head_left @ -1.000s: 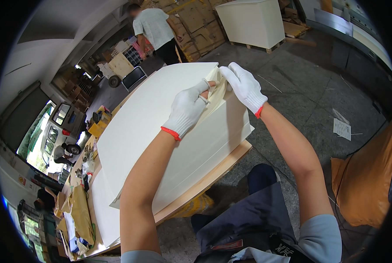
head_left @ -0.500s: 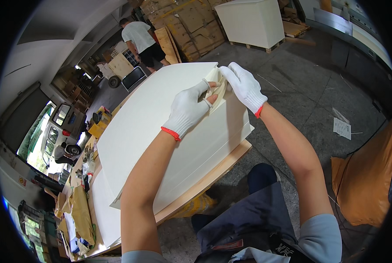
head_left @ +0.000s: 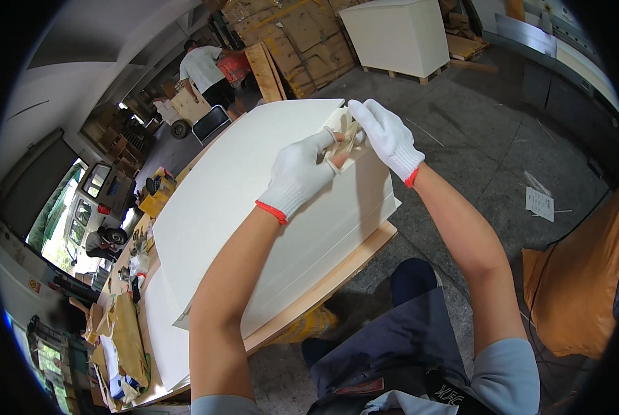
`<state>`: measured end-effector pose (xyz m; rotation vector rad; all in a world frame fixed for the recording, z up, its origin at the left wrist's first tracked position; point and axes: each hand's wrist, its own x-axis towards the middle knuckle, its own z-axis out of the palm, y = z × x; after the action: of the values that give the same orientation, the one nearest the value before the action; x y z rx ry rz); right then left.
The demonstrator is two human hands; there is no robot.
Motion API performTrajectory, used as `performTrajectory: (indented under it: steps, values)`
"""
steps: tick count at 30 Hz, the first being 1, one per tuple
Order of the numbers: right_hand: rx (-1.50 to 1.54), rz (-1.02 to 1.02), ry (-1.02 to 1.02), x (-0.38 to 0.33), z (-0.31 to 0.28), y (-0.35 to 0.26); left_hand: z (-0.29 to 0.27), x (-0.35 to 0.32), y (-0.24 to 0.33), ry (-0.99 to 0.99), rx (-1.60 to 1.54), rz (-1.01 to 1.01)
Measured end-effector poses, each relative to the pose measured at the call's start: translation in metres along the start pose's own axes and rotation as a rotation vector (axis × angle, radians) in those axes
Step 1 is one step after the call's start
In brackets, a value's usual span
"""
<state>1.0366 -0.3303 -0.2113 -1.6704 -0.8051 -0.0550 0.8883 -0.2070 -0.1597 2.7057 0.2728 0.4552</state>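
A thick stack of large white sheets (head_left: pixel 230 162) lies in front of me, its upper sheets bent and fanned at the far right corner. My left hand (head_left: pixel 299 169), in a white knitted glove with bare thumb and fingertip, grips the bent sheet edges (head_left: pixel 347 146) there. Against the same corner, my gloved right hand (head_left: pixel 392 138) closes its fingers round the sheets from the outer side; its fingertips are partly hidden. Both gloves have red cuffs. Beneath the stack runs a pale wooden board (head_left: pixel 330 280).
A second tall white stack (head_left: pixel 396 41) stands on a pallet behind. An orange bag or cover (head_left: pixel 576 277) bulges at the right. Wrapped brown paper (head_left: pixel 129 339) and small items crowd the left table end. A person (head_left: pixel 202 72) stands at the back, near wooden boards (head_left: pixel 264 72).
The fanned sheets at the corner have shifted between my hands, and my left thumb has moved slightly. The person behind has moved left, and a red object now shows beside them.
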Motion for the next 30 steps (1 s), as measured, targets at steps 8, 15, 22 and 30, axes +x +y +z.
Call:
performTrajectory:
  steps: [8,15,22,30]
  values:
    - [0.165,0.152,-0.075,-0.002,-0.014,-0.004,0.004,-0.006,0.004,0.061,-0.01,0.088]
    - [1.041,0.344,-0.528,-0.024,-0.006,-0.042,0.001,-0.011,-0.005,0.266,0.054,0.172]
    - [0.991,0.671,-0.662,-0.062,0.066,-0.088,0.007,-0.154,-0.009,0.304,-0.403,0.363]
    - [0.962,0.545,-0.631,-0.079,0.084,-0.09,0.046,-0.262,-0.053,0.147,-1.419,-0.298]
